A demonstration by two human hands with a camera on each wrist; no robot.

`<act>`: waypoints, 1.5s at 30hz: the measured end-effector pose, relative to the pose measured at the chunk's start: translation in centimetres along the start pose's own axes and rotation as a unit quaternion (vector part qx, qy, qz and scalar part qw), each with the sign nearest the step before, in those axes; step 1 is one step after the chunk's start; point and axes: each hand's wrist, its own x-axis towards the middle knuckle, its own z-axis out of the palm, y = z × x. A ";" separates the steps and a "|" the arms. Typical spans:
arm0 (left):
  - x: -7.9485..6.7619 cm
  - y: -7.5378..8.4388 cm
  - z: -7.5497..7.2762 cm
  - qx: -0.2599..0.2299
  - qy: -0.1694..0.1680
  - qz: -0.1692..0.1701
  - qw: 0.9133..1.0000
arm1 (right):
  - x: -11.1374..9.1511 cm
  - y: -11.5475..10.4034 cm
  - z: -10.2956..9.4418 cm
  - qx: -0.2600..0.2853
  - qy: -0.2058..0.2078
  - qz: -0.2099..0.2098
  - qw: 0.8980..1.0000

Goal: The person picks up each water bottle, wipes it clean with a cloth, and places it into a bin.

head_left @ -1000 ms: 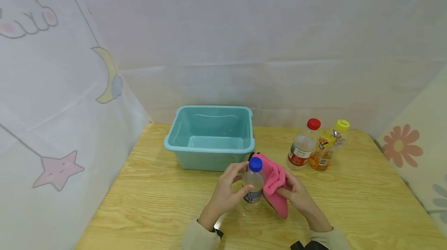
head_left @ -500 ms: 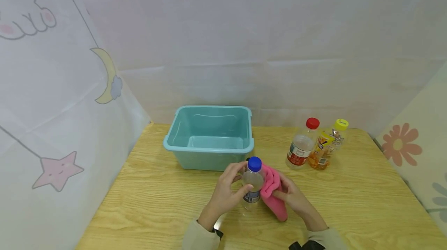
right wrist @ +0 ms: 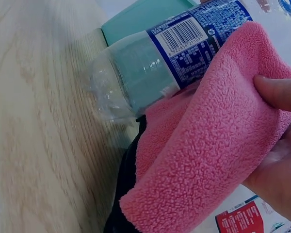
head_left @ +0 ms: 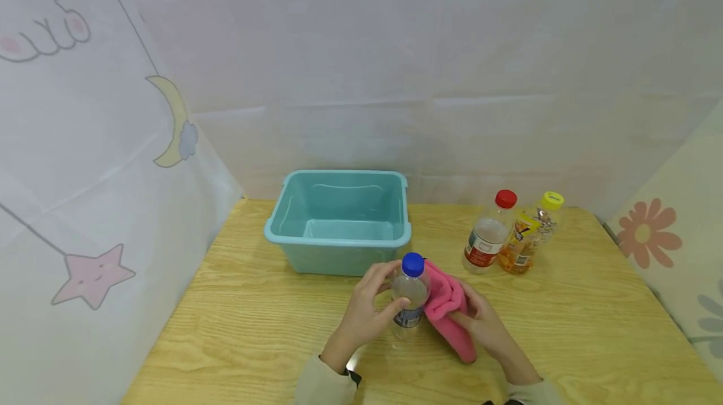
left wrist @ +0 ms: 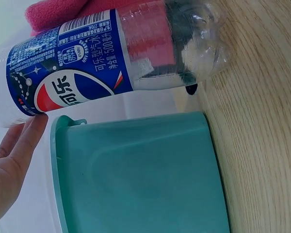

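Note:
A clear plastic cola bottle [head_left: 414, 293] with a blue cap stands upright on the table, its blue label showing large in the left wrist view. My left hand [head_left: 364, 312] grips it from the left, thumb in front and fingers behind. On the bottle's other side, my right hand [head_left: 484, 324] holds a folded pink cloth [head_left: 444, 302] against it. In the right wrist view the fluffy cloth [right wrist: 199, 145] overlaps the label's lower edge, with the thumb pressing on top and a dark layer along its underside.
Behind the bottle stands a teal plastic basin [head_left: 339, 259] with nothing inside. At the back right are a red-capped bottle [head_left: 484, 248] and a yellow-capped bottle [head_left: 545, 223], with an orange and yellow snack packet look [head_left: 518, 248] beside them. White printed curtains surround the wooden table [head_left: 254, 342].
The pink cloth has shifted along the bottle's right side, first leftward and down, then slightly back to the right with my right hand. My left hand and the bottle stay in place.

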 end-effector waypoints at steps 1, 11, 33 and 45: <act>0.0 0.0 0.0 0.001 0.000 -0.001 1.000 | -0.1 0.0 -0.1 -0.006 0.003 -0.003 1.000; -0.1 0.2 -0.2 -0.005 -0.012 -0.025 1.000 | -1.4 -0.6 -1.9 -0.048 0.010 -0.005 0.999; -0.1 0.3 -0.3 -0.014 -0.014 -0.031 0.999 | -4.9 -1.4 -6.3 -0.208 0.058 -0.026 0.976; -0.1 0.1 -0.2 -0.014 -0.015 -0.023 1.000 | -5.2 0.1 -6.4 -0.355 0.033 -0.045 0.933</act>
